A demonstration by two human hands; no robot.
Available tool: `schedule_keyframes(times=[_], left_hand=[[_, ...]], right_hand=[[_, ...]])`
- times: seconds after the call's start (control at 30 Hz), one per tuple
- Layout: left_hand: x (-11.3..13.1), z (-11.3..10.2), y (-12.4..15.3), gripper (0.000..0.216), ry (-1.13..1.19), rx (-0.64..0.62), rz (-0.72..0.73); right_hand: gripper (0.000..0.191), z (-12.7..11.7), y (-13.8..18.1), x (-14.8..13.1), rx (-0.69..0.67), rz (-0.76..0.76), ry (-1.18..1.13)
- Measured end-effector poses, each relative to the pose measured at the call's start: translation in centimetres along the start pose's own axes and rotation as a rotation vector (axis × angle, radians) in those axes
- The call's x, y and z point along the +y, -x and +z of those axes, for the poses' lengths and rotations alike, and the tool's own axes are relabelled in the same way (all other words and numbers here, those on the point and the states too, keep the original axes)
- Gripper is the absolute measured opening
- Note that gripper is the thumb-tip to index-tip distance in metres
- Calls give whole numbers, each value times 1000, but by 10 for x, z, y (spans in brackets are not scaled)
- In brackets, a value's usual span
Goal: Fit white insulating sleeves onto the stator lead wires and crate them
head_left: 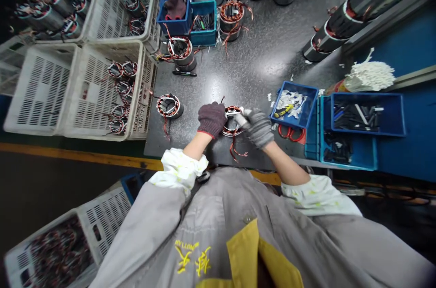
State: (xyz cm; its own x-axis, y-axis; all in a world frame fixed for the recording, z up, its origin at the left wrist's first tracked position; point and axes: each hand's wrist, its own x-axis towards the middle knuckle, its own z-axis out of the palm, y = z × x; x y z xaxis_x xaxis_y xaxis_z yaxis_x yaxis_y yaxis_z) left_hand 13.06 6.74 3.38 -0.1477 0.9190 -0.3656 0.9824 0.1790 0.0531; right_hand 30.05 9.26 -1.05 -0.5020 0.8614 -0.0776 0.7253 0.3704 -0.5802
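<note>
A motor stator (232,132) with copper windings and white lining stands on the table in front of me, red-brown lead wires trailing toward me. My left hand (211,119), in a dark purple knit glove, is closed on its left rim. From the right, my right hand (258,127), in a grey glove with white-covered fingertips, grips the right side of the rim. Its fingertips reach over the opening, and any small piece between them is too small to make out. Another wound stator (176,107) stands left of my left hand.
Blue trays with white scraps (292,101) and dark strips (361,117) lie right, near red-handled scissors (291,133). White crates (138,92) holding stators flank the left edge. Stacked stators (231,22), a marker (184,73) and a teal bin (214,36) stand farther back.
</note>
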Motion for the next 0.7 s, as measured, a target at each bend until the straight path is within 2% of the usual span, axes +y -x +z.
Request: schedule_keyframes(times=[0.1,0.17,0.3,0.37,0.43,0.5,0.6,0.67,0.7], left_hand=[[-10,1,-2,38,-7,-2,42],[-19,4,-2,39,21,2,35],[-20,12,-9,33,176,37,-23],[-11,12,-19,27,385,82,-1],[-4,10,-29,23,714,146,70],[-8,10,-35,24,1042,219,114],[-30,23,-30,26,1375,308,-8],[-43,38,-17,37,1412,260,-156],[-46,46,-9,42,1340,196,-211]], right_hand=[[33,-9,-29,-18,-183,-94,335],[33,-13,-38,-22,-282,-104,469],[44,-17,-32,-17,-224,8,513],[44,-18,-27,-14,-222,44,524],[43,-21,-25,-13,-255,47,543],[42,-26,-25,-13,-297,19,562],[43,-34,-32,-17,-368,-51,593],[44,-37,-43,-25,-396,-114,629],[43,-37,-49,-29,-412,-160,648]])
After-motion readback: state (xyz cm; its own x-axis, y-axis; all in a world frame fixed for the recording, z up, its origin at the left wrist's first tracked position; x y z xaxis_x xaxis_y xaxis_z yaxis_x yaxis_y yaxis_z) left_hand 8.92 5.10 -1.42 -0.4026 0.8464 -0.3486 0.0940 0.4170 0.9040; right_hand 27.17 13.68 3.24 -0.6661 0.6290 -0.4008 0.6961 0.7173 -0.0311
